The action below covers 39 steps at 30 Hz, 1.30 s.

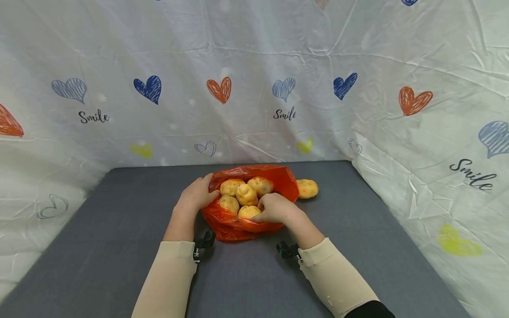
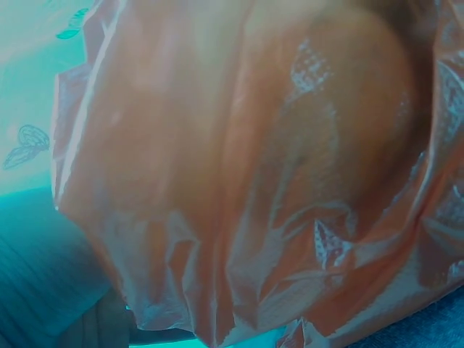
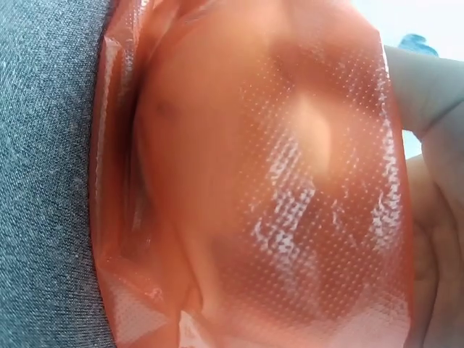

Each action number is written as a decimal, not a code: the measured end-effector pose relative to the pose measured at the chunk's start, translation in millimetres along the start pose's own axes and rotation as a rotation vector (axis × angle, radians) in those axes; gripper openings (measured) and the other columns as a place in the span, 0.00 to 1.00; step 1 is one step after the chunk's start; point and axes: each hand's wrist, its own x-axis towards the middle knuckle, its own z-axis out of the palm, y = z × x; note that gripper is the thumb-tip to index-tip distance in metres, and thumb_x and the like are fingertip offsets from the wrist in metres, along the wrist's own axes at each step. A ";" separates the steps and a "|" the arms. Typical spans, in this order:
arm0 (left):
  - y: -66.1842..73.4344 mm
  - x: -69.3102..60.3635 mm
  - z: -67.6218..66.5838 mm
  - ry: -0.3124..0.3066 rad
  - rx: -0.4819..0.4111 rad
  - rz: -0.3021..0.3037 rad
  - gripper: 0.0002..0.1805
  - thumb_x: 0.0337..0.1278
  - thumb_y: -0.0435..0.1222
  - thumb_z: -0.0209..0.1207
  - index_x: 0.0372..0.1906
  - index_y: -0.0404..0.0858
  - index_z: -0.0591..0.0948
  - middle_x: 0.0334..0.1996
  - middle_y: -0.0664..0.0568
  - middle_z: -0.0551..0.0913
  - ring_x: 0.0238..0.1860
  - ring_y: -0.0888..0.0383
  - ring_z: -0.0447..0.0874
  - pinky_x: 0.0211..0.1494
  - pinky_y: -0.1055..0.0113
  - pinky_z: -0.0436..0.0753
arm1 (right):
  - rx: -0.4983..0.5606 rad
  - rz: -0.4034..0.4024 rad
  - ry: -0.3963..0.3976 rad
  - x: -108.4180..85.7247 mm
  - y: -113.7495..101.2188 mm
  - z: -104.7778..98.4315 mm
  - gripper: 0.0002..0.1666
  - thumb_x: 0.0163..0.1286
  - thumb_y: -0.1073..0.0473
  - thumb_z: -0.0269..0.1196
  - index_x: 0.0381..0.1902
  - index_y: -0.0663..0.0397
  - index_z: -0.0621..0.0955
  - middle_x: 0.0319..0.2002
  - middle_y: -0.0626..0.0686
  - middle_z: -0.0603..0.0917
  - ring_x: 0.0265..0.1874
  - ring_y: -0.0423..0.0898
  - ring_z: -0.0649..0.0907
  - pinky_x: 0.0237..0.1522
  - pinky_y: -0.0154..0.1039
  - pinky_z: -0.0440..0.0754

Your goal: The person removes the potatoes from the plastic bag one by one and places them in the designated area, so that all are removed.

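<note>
A red plastic bag (image 1: 234,229) lies on the grey table with its mouth spread, and several potatoes (image 1: 246,194) show inside. My left hand (image 1: 196,193) holds the bag's left rim, thumb inside. At the front right of the opening, my right hand (image 1: 278,210) has its fingers in the bag, gripping a potato (image 1: 249,212); part of that potato is covered by the fingers. Bag film (image 2: 217,159) fills most of the left wrist view. In the right wrist view, the hand (image 3: 435,188) shows beside the film (image 3: 290,217), with rounded shapes behind it.
One more potato (image 1: 308,188) lies on the table (image 1: 119,247), just right of the bag. A white sheet (image 1: 246,44) printed with hearts hangs behind the table and along both sides. A black wrist mount sits at each wrist.
</note>
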 end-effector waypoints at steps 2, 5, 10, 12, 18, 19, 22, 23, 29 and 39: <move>0.2 0.1 -0.1 -0.001 0.004 0.001 0.41 0.70 0.45 0.60 0.79 0.31 0.59 0.69 0.29 0.70 0.69 0.33 0.69 0.70 0.36 0.68 | -0.012 -0.008 0.004 1.0 0.6 0.2 0.26 0.62 0.49 0.75 0.16 0.50 0.72 0.14 0.43 0.59 0.15 0.39 0.59 0.21 0.34 0.59; 0.4 0.5 -0.1 -0.005 0.004 -0.001 0.41 0.70 0.45 0.59 0.79 0.31 0.59 0.69 0.29 0.69 0.69 0.33 0.68 0.70 0.36 0.68 | -0.027 -0.020 0.012 1.8 1.7 -0.9 0.20 0.61 0.49 0.75 0.20 0.50 0.78 0.16 0.43 0.63 0.17 0.40 0.64 0.24 0.35 0.63; 1.1 0.3 -0.1 -0.011 -0.003 -0.008 0.41 0.70 0.45 0.59 0.79 0.32 0.59 0.70 0.29 0.69 0.70 0.33 0.68 0.70 0.36 0.68 | -0.019 -0.013 0.031 -2.1 3.3 -8.4 0.18 0.58 0.47 0.77 0.39 0.52 0.86 0.27 0.43 0.78 0.28 0.42 0.75 0.34 0.37 0.75; 1.1 0.3 -0.3 -0.011 -0.005 -0.006 0.41 0.70 0.45 0.59 0.79 0.32 0.59 0.70 0.29 0.69 0.70 0.33 0.68 0.70 0.36 0.68 | 0.006 -0.017 0.050 -5.5 3.2 -13.9 0.22 0.57 0.48 0.77 0.46 0.53 0.86 0.34 0.44 0.83 0.32 0.43 0.78 0.39 0.39 0.78; 0.1 0.4 -0.7 -0.011 -0.005 0.007 0.40 0.71 0.45 0.59 0.79 0.32 0.59 0.70 0.29 0.69 0.70 0.34 0.67 0.71 0.36 0.67 | 0.065 -0.080 0.153 -16.2 5.6 -32.6 0.30 0.58 0.53 0.77 0.57 0.57 0.85 0.50 0.50 0.86 0.47 0.46 0.82 0.54 0.46 0.81; -0.1 0.4 -0.7 -0.012 -0.005 0.009 0.40 0.71 0.45 0.59 0.79 0.32 0.59 0.71 0.30 0.68 0.71 0.34 0.67 0.71 0.36 0.67 | 0.076 -0.092 0.170 -17.9 7.0 -35.7 0.31 0.58 0.53 0.77 0.59 0.57 0.84 0.53 0.50 0.85 0.50 0.47 0.81 0.56 0.47 0.80; -0.2 0.5 -0.9 -0.014 -0.005 0.009 0.40 0.71 0.45 0.59 0.79 0.32 0.59 0.71 0.30 0.68 0.71 0.34 0.67 0.71 0.36 0.66 | 0.105 -0.121 0.215 -24.4 11.9 -45.3 0.33 0.59 0.55 0.77 0.62 0.57 0.83 0.58 0.53 0.83 0.57 0.51 0.80 0.61 0.50 0.77; -0.2 0.5 -0.9 -0.015 -0.005 0.009 0.40 0.71 0.45 0.59 0.79 0.32 0.59 0.71 0.30 0.68 0.71 0.34 0.67 0.71 0.36 0.66 | 0.114 -0.128 0.228 -26.6 14.0 -48.5 0.33 0.59 0.56 0.76 0.62 0.57 0.82 0.59 0.54 0.83 0.58 0.52 0.79 0.61 0.51 0.76; 0.1 0.8 -0.7 -0.017 -0.002 0.007 0.40 0.71 0.45 0.59 0.79 0.33 0.59 0.71 0.30 0.68 0.71 0.33 0.66 0.71 0.36 0.66 | 0.141 -0.125 0.275 -42.9 26.2 -69.1 0.34 0.59 0.57 0.76 0.63 0.56 0.82 0.60 0.56 0.81 0.59 0.54 0.78 0.63 0.53 0.75; 0.7 0.1 -1.0 -0.012 -0.003 0.012 0.40 0.70 0.45 0.59 0.79 0.33 0.60 0.70 0.29 0.69 0.70 0.33 0.67 0.70 0.36 0.67 | 0.176 -0.054 0.276 -63.4 61.0 -91.7 0.32 0.65 0.60 0.72 0.67 0.60 0.79 0.60 0.63 0.75 0.57 0.59 0.75 0.61 0.58 0.74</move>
